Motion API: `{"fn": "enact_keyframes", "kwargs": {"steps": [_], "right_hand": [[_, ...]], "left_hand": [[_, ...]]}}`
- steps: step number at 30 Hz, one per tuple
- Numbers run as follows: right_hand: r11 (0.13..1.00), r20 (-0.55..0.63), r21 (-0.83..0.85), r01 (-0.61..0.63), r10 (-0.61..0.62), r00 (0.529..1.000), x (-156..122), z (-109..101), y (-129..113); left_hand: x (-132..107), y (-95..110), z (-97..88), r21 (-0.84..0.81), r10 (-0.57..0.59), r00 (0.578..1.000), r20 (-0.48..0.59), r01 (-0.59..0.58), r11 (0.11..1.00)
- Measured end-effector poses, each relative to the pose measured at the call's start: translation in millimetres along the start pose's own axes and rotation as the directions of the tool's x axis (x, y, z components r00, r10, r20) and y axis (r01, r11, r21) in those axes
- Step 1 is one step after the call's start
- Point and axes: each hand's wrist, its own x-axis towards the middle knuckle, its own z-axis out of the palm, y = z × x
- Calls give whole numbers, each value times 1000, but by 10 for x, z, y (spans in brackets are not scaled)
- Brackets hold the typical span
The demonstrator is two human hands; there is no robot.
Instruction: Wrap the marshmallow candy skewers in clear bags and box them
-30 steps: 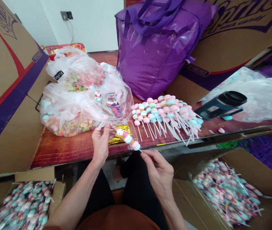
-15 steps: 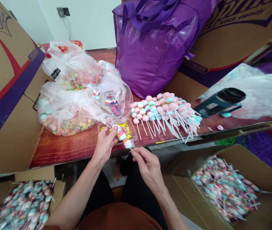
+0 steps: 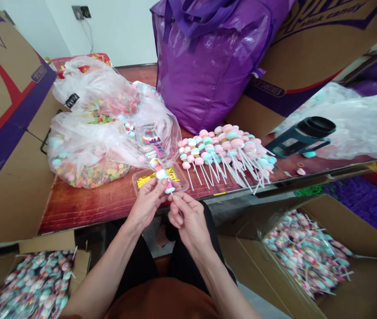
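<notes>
A marshmallow candy stick [image 3: 162, 173] in a printed clear wrapper is held between both hands above the table's front edge. My left hand [image 3: 148, 199] is closed around its lower part, thumb on top. My right hand [image 3: 188, 217] pinches the white stick at the bottom end. Just behind the candy lies a clear plastic tray [image 3: 182, 182] with yellow twist ties [image 3: 145, 178]. Beyond it are printed wrapper bags [image 3: 150, 135]. To the right, a pile of unwrapped marshmallow sticks [image 3: 225, 148] rests with the sticks pointing toward me.
Plastic bags of candy [image 3: 88, 146] stand at the left, a purple bag [image 3: 205, 66] at the back. A dark bottle [image 3: 301, 137] leans at the right. Boxes of wrapped candy sticks sit low at left [image 3: 38, 283] and right [image 3: 308, 252]. A large carton [image 3: 5, 119] walls the left side.
The candy has moved left and sits deeper in the wrapper, which now stands more upright. My right hand has shifted left and up, closer to my left hand. The view has shifted slightly.
</notes>
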Motion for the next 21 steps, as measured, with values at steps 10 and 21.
{"fn": "enact_keyframes", "kwargs": {"steps": [10,21], "right_hand": [[786,146,-588,189,-127,981,-131,-120,54],[823,91,-495,278,-270,959,-5,9,56]], "left_hand": [[45,121,-105,-61,18,995,-100,-25,998],[-79,-6,9,-2,1,1000,11,-1,1000]]}}
